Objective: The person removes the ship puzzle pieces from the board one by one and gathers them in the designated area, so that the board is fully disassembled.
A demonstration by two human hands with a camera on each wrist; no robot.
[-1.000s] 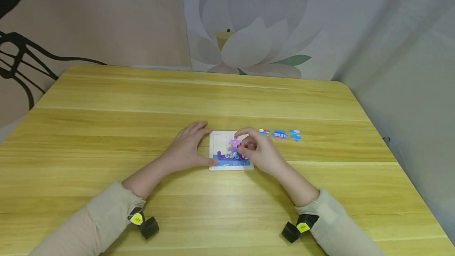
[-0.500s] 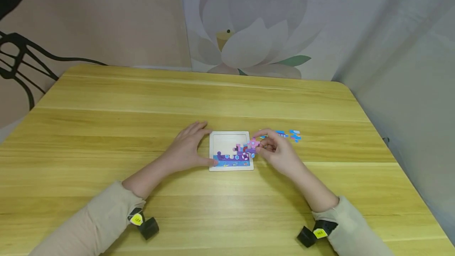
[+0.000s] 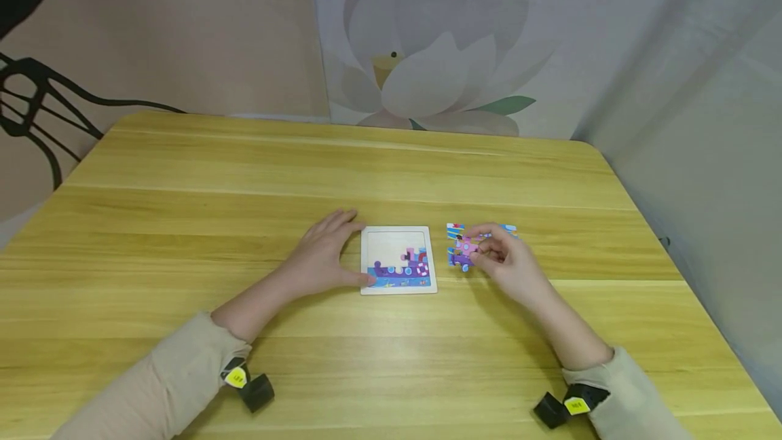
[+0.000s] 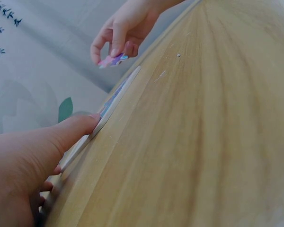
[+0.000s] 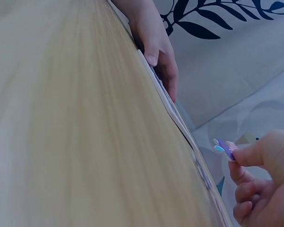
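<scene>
A white-framed jigsaw puzzle board [image 3: 398,290] lies on the table, its lower part filled with a purple boat picture and blue sea. My left hand [image 3: 319,254] spreads along its left side, the thumb resting on the lower left corner and the index finger at the upper left one. Right of the board, my right hand [image 3: 507,263] pinches a pink and purple puzzle piece [image 3: 466,248] between thumb and fingers. In the left wrist view that puzzle piece [image 4: 112,60] is held above the table. It overlaps the loose pieces behind it in the head view.
Loose puzzle pieces [image 3: 455,228] lie right of the board, partly hidden by the right hand; another loose piece [image 3: 510,228] shows beyond its fingers. The wooden table [image 3: 391,372] reaches back to a curtain with a flower print [image 3: 427,73].
My right hand has lifted the pink and purple piece off the board and carried it right, over beside the loose pieces. The left hand has stayed at the board.
</scene>
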